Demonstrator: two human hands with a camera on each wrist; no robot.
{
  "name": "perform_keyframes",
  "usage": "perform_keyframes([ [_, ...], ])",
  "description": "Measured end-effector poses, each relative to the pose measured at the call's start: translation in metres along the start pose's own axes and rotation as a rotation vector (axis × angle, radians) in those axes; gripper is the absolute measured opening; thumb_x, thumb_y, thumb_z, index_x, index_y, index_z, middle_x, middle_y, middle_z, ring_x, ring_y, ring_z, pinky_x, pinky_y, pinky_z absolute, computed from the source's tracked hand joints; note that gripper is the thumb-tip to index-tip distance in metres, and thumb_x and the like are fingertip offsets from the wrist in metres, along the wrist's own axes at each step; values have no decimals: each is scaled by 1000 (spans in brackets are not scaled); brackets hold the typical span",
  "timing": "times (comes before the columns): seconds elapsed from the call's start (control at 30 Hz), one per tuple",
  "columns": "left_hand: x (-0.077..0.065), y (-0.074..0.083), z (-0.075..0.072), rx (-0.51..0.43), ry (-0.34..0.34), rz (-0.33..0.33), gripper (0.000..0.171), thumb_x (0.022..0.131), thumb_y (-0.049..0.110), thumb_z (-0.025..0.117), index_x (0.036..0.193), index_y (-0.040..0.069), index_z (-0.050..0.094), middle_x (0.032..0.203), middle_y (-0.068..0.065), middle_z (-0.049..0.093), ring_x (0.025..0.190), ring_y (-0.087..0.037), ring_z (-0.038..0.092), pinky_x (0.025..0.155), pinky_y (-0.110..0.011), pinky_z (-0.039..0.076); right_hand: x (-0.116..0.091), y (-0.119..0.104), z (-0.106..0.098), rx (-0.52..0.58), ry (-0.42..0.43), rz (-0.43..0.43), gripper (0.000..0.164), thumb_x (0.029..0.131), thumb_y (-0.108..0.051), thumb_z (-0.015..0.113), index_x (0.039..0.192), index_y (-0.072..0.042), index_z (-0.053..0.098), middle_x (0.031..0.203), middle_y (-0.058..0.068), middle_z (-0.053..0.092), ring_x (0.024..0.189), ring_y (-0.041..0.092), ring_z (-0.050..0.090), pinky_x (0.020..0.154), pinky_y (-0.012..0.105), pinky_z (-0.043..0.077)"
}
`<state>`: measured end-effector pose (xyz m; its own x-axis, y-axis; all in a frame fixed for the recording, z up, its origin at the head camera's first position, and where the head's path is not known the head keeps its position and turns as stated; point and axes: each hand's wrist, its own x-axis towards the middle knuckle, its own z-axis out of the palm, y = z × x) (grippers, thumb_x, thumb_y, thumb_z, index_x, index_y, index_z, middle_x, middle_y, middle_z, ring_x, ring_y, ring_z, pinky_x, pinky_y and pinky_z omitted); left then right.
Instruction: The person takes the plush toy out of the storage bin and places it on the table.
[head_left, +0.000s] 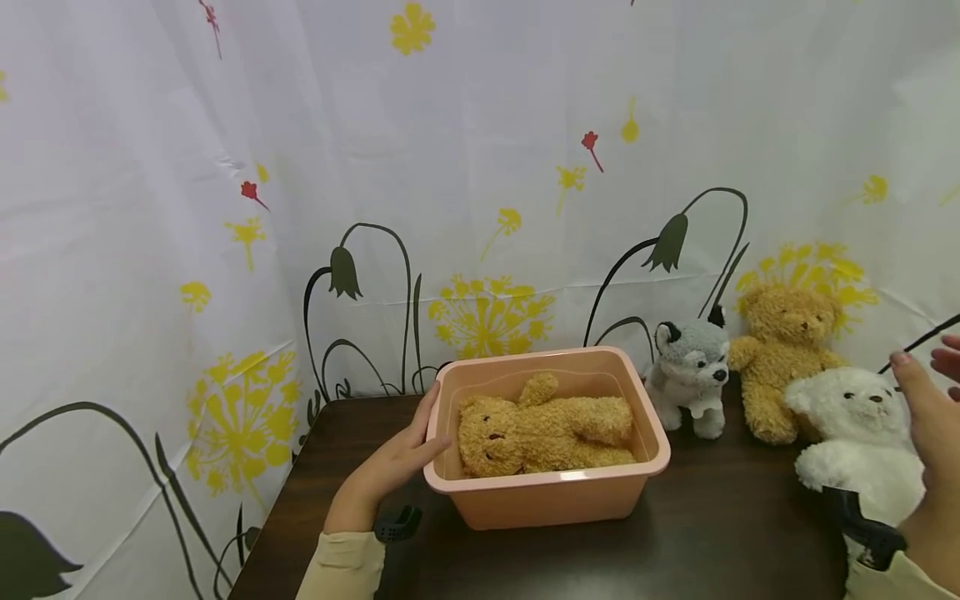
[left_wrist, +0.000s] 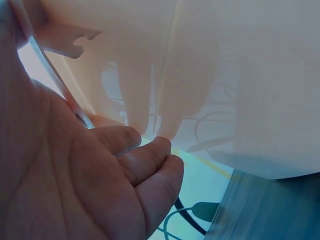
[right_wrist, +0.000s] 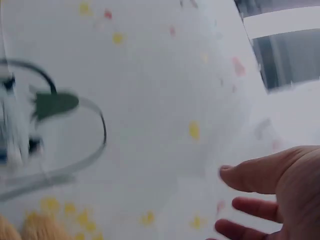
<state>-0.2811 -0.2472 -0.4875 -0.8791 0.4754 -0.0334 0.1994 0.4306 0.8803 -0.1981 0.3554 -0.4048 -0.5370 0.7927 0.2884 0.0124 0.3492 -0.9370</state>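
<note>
A pink plastic bin [head_left: 555, 502] stands on the dark table, with a golden-brown teddy bear [head_left: 543, 429] lying inside, its head to the left. My left hand [head_left: 401, 457] holds the bin's left rim, thumb over the edge. In the left wrist view its fingers [left_wrist: 150, 162] lie along the outer wall. At the far right, my right hand [head_left: 933, 425] is in the air beside a white plush bear [head_left: 862, 442], fingers spread and holding nothing. Its thumb [right_wrist: 250, 175] and two fingers show against the curtain in the right wrist view.
Right of the bin a grey-and-white plush husky [head_left: 692, 375] sits beside another golden-brown teddy bear [head_left: 787, 358]. A white curtain [head_left: 487, 167] printed with flowers hangs behind the dark table [head_left: 720, 517].
</note>
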Motion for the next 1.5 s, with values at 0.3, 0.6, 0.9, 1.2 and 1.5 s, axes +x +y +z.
perform_keyframes([
  [0.3,2,0,0,-3,-1,-2,98,109,46,61,175,40,-11,185,-16,2,160,-50,35,118,-65,46,-54,-81,56,164,-183,-322,25,102,-20,77,125,-9,75,113,-26,61,115,-3,58,103,22,40],
  [0.6,1,-2,3,-26,-1,8,95,110,44,60,174,43,-10,185,-14,0,162,-50,31,118,-65,46,-93,-148,141,280,-394,-796,8,101,-9,77,105,-2,73,108,0,68,111,13,61,102,28,42],
  [0.9,2,-1,-1,-21,10,-5,97,109,46,61,174,42,-11,184,-18,3,159,-51,37,117,-65,48,-132,-159,275,275,-896,-822,11,106,-23,74,107,-14,69,93,5,69,83,22,64,74,37,50],
  [1.2,0,-2,1,11,14,-16,96,109,47,60,175,40,-10,182,-22,12,154,-49,46,118,-64,47,-171,-105,323,59,-1455,-772,14,105,-22,76,116,-14,71,85,1,66,72,15,57,68,30,48],
  [1.5,-2,-2,0,22,22,-24,95,110,45,59,174,43,-10,182,-22,13,155,-50,44,118,-66,46,-183,-92,331,-133,-1722,-810,50,100,-14,80,147,-12,64,146,12,66,135,30,63,113,48,54],
])
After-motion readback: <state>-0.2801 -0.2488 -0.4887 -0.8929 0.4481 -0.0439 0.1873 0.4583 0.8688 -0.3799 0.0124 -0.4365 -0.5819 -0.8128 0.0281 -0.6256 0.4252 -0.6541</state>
